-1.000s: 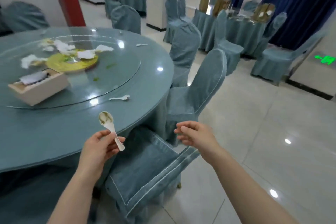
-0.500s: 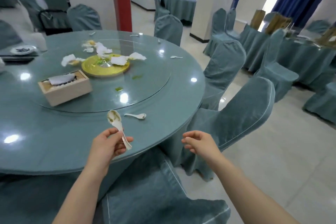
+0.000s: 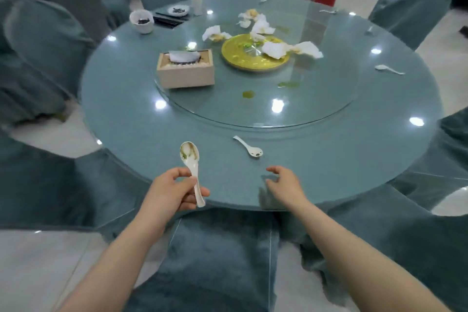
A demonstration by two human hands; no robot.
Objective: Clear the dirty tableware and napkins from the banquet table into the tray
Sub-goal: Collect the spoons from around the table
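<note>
While the left hand (image 3: pixel 174 191) grips one soiled spoon (image 3: pixel 192 164), right hand (image 3: pixel 283 183) hovers loose and empty over the counter (image 3: pixel 131 119). Still uncleared: spoon (image 3: pixel 249 147) just ahead, napkins (image 3: pixel 278 48), cup (image 3: pixel 141 21), far spoon (image 3: pixel 388 69). No tray in view. Judged early.

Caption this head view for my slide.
Left hand holds a dirty spoon; right hand reaches toward another spoon.

Bright overhead glare, blurred warped edges
</note>
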